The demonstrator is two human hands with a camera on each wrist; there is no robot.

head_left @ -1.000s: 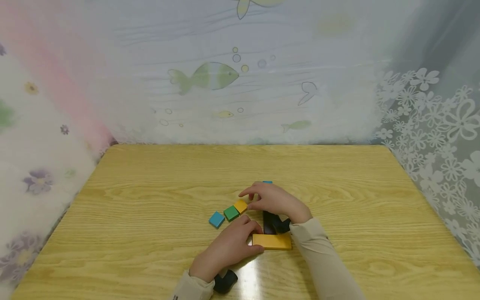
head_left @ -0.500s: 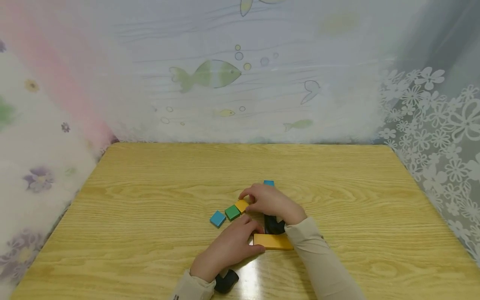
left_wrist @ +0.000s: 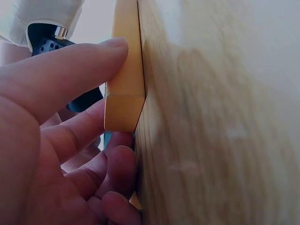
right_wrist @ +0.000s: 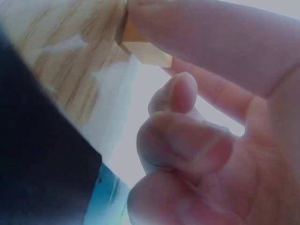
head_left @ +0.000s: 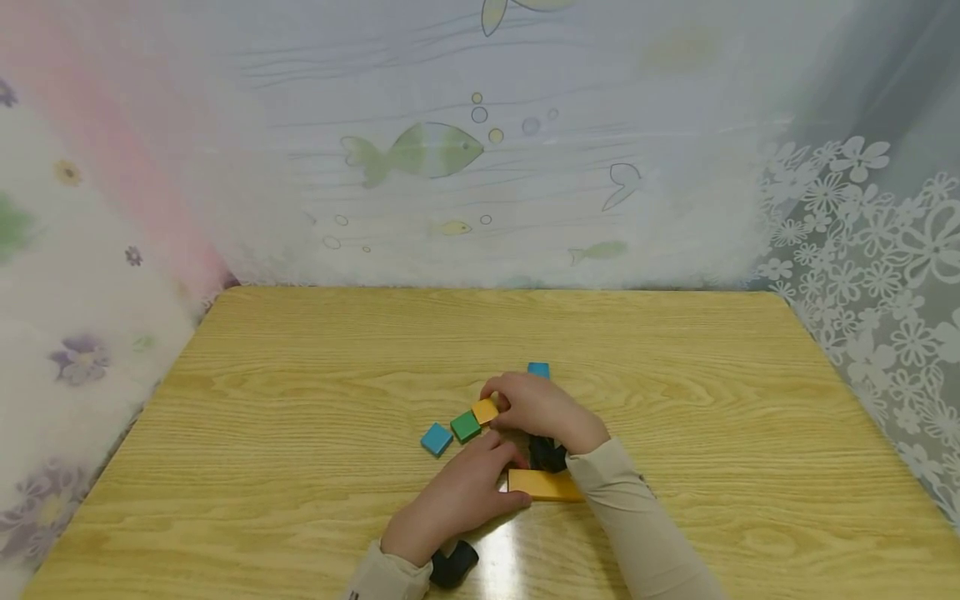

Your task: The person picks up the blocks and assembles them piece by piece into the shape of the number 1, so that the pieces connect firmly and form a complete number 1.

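My left hand (head_left: 459, 490) grips the left end of a long yellow block (head_left: 543, 485), which lies flat on the table. In the left wrist view the thumb presses one face of that block (left_wrist: 125, 70), and fingers curl behind it. Further up, my right hand (head_left: 546, 407) pinches a small yellow square block (head_left: 484, 411) between thumb and index finger. The right wrist view shows the small block (right_wrist: 147, 52) partly covered by the thumb, with the other fingers curled below. A green square block (head_left: 465, 427) adjoins the small yellow one at its lower left.
Left of the green block lies a blue square block (head_left: 437, 439), a small gap apart. Another blue block (head_left: 538, 370) shows behind the right hand, partly hidden. Black wrist cameras (head_left: 454, 565) sit under both wrists. The wooden table (head_left: 300, 375) ends at a patterned curtain (head_left: 420, 250).
My right hand has moved slightly left and its fingers have come together on the small yellow block. More of the far blue block shows. My left hand keeps its hold, nearly still.
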